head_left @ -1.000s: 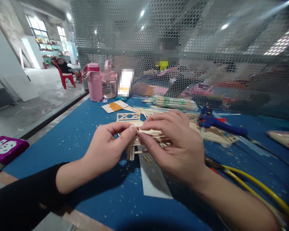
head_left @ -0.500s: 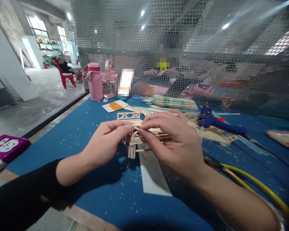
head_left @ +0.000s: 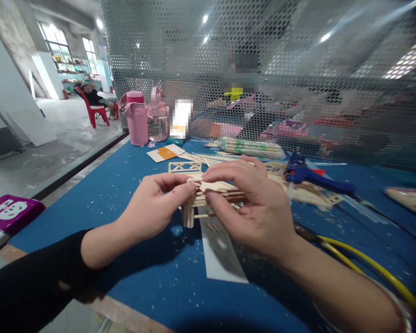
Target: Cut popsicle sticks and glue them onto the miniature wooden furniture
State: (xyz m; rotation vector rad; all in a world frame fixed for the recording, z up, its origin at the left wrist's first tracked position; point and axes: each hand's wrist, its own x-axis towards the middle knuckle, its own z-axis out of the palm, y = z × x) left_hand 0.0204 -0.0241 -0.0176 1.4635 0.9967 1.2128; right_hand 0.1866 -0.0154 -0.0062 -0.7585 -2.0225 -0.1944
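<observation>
A small model built of pale wooden sticks [head_left: 225,186] stands between my hands, with bundled stick legs at its near left corner. My left hand [head_left: 156,203] is closed in a pinch at that corner, thumb and forefinger on a short wooden stick [head_left: 194,179]; its far end is hard to make out. My right hand [head_left: 254,203] curves over the model from the right. Its thumb and forefinger close on the model's edge from below and above, partly hiding it. A lattice railing of thin sticks [head_left: 185,167] rises behind my left fingertips.
On the blue table [head_left: 152,286] lie a white paper strip [head_left: 225,263], a blue glue gun [head_left: 312,178], yellow-handled pliers [head_left: 353,259] and bagged sticks [head_left: 251,147]. Pink bottles [head_left: 137,120] stand by the perforated metal screen [head_left: 180,51]. A purple power strip [head_left: 14,212] is at left.
My right thumb and forefinger have moved slightly apart and away from the left fingertips. The stick that slanted between both hands' fingertips now shows less clearly at my left hand.
</observation>
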